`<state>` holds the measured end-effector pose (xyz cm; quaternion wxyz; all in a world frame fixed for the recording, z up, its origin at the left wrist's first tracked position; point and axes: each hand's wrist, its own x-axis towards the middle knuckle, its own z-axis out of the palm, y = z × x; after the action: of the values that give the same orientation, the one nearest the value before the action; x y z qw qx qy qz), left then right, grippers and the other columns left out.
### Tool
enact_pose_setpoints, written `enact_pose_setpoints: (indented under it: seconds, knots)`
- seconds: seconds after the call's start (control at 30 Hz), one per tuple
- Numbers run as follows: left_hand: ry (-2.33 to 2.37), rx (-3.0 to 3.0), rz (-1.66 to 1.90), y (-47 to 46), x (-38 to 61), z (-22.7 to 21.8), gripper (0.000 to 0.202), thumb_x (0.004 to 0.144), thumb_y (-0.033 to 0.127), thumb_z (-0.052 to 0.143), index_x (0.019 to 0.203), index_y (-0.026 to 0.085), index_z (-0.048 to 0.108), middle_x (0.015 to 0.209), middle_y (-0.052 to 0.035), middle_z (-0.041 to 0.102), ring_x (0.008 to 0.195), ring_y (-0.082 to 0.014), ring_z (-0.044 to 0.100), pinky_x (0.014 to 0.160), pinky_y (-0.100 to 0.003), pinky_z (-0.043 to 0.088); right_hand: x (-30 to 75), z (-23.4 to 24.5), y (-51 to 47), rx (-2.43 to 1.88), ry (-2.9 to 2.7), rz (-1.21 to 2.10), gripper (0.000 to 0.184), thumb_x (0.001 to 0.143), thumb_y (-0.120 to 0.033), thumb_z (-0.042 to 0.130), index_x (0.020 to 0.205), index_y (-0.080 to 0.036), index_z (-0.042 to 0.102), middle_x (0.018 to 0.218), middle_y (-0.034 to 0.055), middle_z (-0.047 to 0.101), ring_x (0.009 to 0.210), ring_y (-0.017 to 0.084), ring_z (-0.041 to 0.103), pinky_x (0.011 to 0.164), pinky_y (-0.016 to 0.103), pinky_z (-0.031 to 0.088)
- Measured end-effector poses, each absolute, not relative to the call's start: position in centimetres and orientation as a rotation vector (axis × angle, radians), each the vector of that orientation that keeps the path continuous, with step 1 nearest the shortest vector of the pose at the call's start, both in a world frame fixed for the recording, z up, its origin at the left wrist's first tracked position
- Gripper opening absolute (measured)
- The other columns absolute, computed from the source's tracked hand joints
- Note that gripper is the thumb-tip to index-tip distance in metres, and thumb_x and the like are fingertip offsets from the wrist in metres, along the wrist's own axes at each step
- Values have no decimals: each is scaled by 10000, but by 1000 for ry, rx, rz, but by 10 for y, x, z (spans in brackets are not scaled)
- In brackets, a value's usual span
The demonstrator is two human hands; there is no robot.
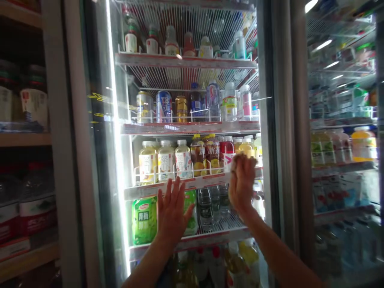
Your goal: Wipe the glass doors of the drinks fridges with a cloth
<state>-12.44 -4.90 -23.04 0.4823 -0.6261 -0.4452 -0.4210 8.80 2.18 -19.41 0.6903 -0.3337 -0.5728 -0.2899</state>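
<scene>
My left hand (173,212) is spread with its fingers apart, gripping nothing, its palm toward the glass door (97,97) of a lit drinks cooler; I cannot tell how firmly it touches. Farther right, my right hand (242,184) is curled around a crumpled brownish cloth (253,161), blurred at my fingertips, in front of the yellow-drink bottles at the right end of a shelf (207,181). On that shelf, to the left, stand pale-labelled tea bottles (166,160), then dark bottles with yellow caps (213,154). A green package (144,222) is just left of my left hand, on the shelf below. Clear bottles (205,208) stand between my hands.
</scene>
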Motion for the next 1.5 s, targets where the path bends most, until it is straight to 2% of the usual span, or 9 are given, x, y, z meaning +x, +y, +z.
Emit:
enact_pose_setpoints:
  seconds: [0.23, 0.37, 0.43, 0.6, 0.7, 0.97, 1.1, 1.27, 1.5]
  knots:
    - [-776, -1694, -1087, -51, -80, -218, 462, 867, 185, 448, 1318, 105, 391, 1339, -153, 497, 1372, -203, 272, 1091, -387, 309, 40, -213, -18, -509, -1585, -121, 552, 945, -408, 183, 1468, -295, 47, 1526, 20, 195, 1418, 216, 100, 1141, 551, 99]
    - [-689, -1775, -1037, -33, -39, -193, 386, 891, 244, 414, 1262, 146, 463, 1287, -82, 560, 1267, -179, 427, 1069, -366, 348, 65, -209, -16, -377, -1467, 132, 530, 947, -375, 115, 1465, -309, 29, 1515, 31, 228, 1349, 196, 323, 1095, 488, 292]
    - [-762, -1725, -1070, -23, -22, -181, 407, 881, 304, 442, 1254, 147, 481, 1279, -81, 564, 1215, -207, 469, 1058, -402, 356, 85, -202, -7, -411, -1338, 30, 530, 945, -338, 100, 1468, -284, 35, 1514, 56, 228, 1321, 200, 372, 1054, 479, 351]
    - [-821, -1610, -1066, -7, -2, -172, 382, 875, 258, 444, 1235, 152, 515, 1303, -68, 542, 1254, -218, 426, 1072, -417, 338, 130, -190, 30, -661, -1209, -593, 558, 927, -365, 246, 1456, -198, 187, 1506, 123, 224, 1396, 272, 189, 1103, 561, 144]
    - [-793, -1582, -993, -10, -30, -177, 421, 875, 200, 434, 1293, 156, 466, 1360, -62, 492, 1316, -211, 360, 1108, -421, 294, 137, -193, 43, -781, -1287, -831, 562, 919, -343, 273, 1454, -193, 188, 1484, 140, 275, 1380, 271, 238, 1088, 541, 183]
    - [-949, -1172, -1391, -39, -175, -163, 461, 841, 184, 500, 1300, 169, 461, 1486, -135, 268, 1390, -293, 199, 1100, -490, 285, 132, -197, 42, -763, -1319, -953, 585, 904, -306, 334, 1456, -203, 169, 1510, 119, 220, 1386, 249, 228, 1098, 496, 184]
    - [-995, -1263, -1372, -27, -120, -164, 458, 858, 194, 453, 1309, 116, 433, 1461, -158, 311, 1406, -307, 127, 1107, -528, 267, 132, -197, 43, -739, -1318, -974, 562, 901, -304, 344, 1441, -192, 235, 1499, 122, 250, 1371, 269, 262, 1087, 504, 210]
    - [-808, -1629, -1067, -14, -44, -171, 407, 885, 212, 398, 1281, 167, 480, 1389, -63, 447, 1386, -259, 227, 1073, -435, 378, 136, -197, 43, -734, -1311, -1001, 523, 896, -313, 341, 1397, -161, 344, 1471, 146, 307, 1346, 283, 315, 1061, 501, 251]
    - [-1068, -1234, -1351, -42, -184, -167, 447, 869, 214, 457, 1316, 225, 450, 1480, -111, 290, 1393, -312, 187, 1095, -552, 267, 135, -197, 45, -761, -1285, -1013, 521, 881, -333, 350, 1375, -170, 385, 1456, 156, 333, 1329, 289, 348, 1047, 474, 278]
